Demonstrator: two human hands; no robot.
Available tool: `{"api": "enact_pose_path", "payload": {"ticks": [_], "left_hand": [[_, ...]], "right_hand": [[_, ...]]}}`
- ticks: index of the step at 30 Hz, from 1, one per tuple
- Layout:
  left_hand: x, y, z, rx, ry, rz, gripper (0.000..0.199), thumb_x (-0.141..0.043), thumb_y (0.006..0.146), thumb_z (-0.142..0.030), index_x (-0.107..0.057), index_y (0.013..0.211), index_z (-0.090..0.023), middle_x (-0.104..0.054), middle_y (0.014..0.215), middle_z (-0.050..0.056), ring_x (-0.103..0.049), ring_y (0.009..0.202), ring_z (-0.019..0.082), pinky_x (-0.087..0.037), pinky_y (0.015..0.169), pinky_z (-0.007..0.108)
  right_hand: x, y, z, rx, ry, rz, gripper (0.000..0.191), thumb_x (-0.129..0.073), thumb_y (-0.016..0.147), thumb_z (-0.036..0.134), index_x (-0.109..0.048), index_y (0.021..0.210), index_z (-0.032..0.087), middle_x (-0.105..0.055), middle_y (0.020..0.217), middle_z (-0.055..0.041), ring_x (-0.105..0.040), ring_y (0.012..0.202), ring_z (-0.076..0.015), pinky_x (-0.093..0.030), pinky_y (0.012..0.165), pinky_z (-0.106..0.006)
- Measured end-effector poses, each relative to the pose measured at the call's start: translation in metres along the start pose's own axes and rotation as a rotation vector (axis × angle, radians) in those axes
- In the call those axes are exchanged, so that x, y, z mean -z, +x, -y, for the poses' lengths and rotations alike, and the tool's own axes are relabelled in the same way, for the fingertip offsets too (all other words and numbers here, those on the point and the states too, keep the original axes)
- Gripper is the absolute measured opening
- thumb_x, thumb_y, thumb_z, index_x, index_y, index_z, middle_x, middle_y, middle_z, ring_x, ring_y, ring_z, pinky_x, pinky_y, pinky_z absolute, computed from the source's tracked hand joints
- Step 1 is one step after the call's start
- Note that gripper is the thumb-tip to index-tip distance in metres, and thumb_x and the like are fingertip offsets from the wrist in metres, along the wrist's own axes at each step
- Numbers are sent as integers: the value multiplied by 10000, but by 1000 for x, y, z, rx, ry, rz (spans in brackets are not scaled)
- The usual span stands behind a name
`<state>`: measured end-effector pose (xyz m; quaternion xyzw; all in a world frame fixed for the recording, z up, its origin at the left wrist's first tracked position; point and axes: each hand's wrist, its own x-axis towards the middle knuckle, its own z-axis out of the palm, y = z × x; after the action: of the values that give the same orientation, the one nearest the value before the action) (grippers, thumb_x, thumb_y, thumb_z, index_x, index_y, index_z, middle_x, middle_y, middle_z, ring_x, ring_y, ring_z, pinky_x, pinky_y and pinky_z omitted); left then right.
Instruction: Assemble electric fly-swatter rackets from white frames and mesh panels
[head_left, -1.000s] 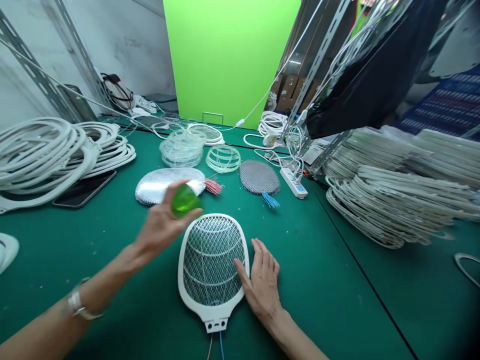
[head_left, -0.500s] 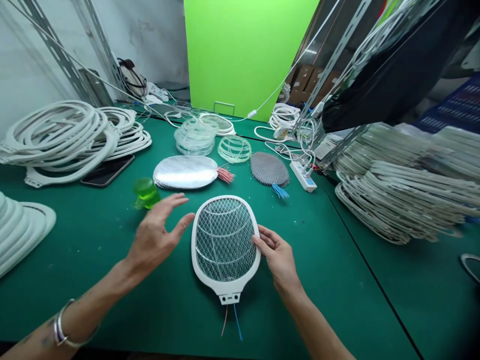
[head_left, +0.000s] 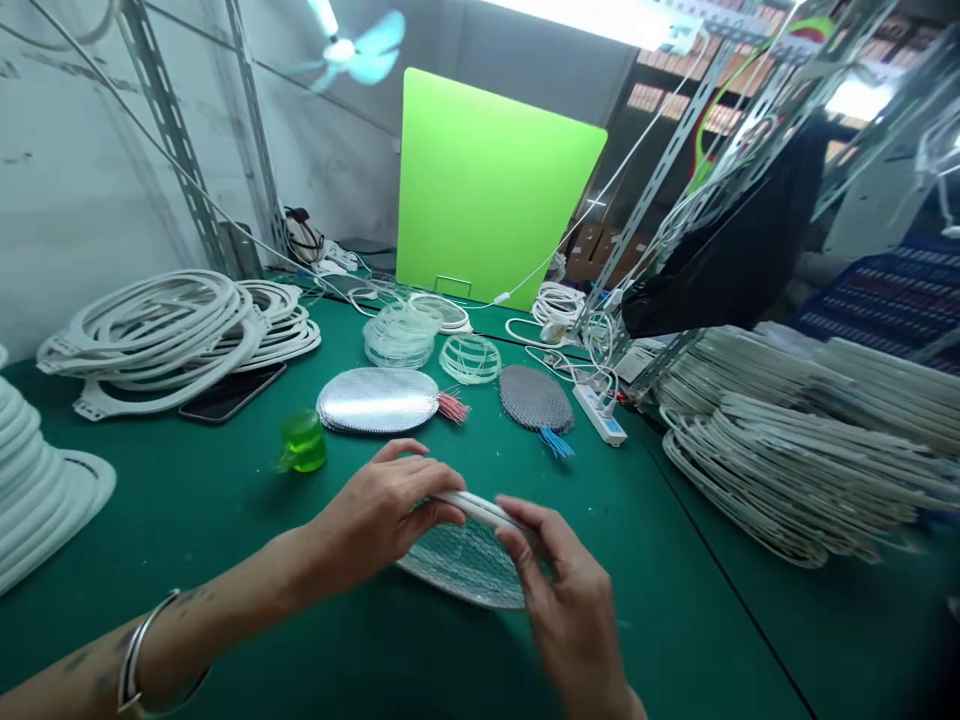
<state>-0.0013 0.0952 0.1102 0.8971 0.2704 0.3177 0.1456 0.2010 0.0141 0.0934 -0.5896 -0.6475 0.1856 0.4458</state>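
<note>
Both hands grip the white rim of an oval mesh racket head (head_left: pixel 469 560), tilted up from the green table. My left hand (head_left: pixel 397 505) pinches the rim's upper left part between thumb and fingers. On the upper right part, my right hand (head_left: pixel 562 570) is closed round the frame. The racket's narrow end and its wires are hidden. Beyond the hands lie a silver mesh stack (head_left: pixel 379 400) with red wires and a grey mesh stack (head_left: pixel 535 398) with blue wires. A green translucent jar (head_left: pixel 304 442) stands left of them.
White oval frames (head_left: pixel 161 335) pile at the left, by a dark phone (head_left: pixel 232 392). Clear rings (head_left: pixel 401 335) and a power strip (head_left: pixel 600 413) lie farther back. Stacked racket frames (head_left: pixel 802 470) fill the right side. Behind stands a green board (head_left: pixel 499 190).
My left hand has moved from open beside the racket head to gripping its rim. The racket head has been lifted and tilted. The view has risen.
</note>
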Motion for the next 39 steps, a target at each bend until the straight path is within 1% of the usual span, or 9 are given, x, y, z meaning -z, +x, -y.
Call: {"api": "enact_pose_path", "payload": {"ticks": [5,13,19,21,28,32,34,36,39], "left_hand": [[-6,-6,-11,-8,-8,-23,170,-459,1004,-318,-574,1073,-212,-704,961,-5,-650,861,139,-319,972,353],[-11,-2,-20,-53,-43,-88,121,-469,971,-186,-579,920,-190,-667,752,-22,-605,669,131,-313,883,356],[-3,7,-6,-57,-90,-30,65,-542,966,-230,-600,995,-221,-714,881,-42,-649,761,116,-291,928,333],[-3,10,-1,-40,-95,-26,70,-551,965,-242,-606,1007,-232,-714,898,-50,-649,777,110,-289,943,328],[-21,31,18,-60,-68,19,113,-537,971,-285,-631,1029,-264,-718,1034,-38,-626,1090,147,-170,1118,374],[-21,33,19,61,-67,-113,289,-546,949,-371,-595,1224,-296,-543,1392,35,-399,1365,253,-118,1159,487],[-16,21,11,228,-165,-306,302,-551,934,-406,-619,1189,-260,-591,1325,58,-503,1266,261,-320,1084,440],[-15,2,-1,432,-324,-367,299,-521,934,-453,-694,892,-213,-718,942,40,-665,905,212,-493,818,318],[-30,-22,-19,688,-585,-44,554,-429,938,-550,-631,577,-181,-640,593,22,-591,559,154,-437,554,251]], "right_hand": [[-13,-2,2,319,-239,-114,205,-520,973,350,-642,1082,227,-669,944,-68,-627,841,-190,-526,671,-262],[-11,-2,2,377,-172,-104,127,-573,940,170,-638,1037,219,-645,864,-34,-598,780,-157,-482,705,-264],[36,7,-6,-27,-70,250,457,-672,856,460,-579,1277,312,-672,1113,-29,-659,919,-183,-538,665,-210],[47,4,-9,-126,-97,303,332,-630,886,462,-637,1178,304,-690,1032,-17,-659,860,-170,-516,625,-203],[40,-6,-17,-38,-183,162,238,-540,938,410,-670,875,222,-620,756,-20,-532,639,-144,-389,557,-253],[41,4,-33,-409,214,81,267,-701,820,458,-695,841,192,-638,752,-21,-547,657,-143,-439,567,-238],[43,11,-43,-661,527,-33,372,-824,666,487,-701,816,170,-652,754,-19,-583,683,-151,-498,599,-240],[41,16,-50,-801,717,-125,488,-892,526,505,-699,811,159,-669,779,-19,-620,723,-158,-545,654,-251],[28,19,-50,-835,802,-157,553,-913,452,521,-683,804,161,-691,822,-24,-653,792,-160,-564,739,-252]]}}
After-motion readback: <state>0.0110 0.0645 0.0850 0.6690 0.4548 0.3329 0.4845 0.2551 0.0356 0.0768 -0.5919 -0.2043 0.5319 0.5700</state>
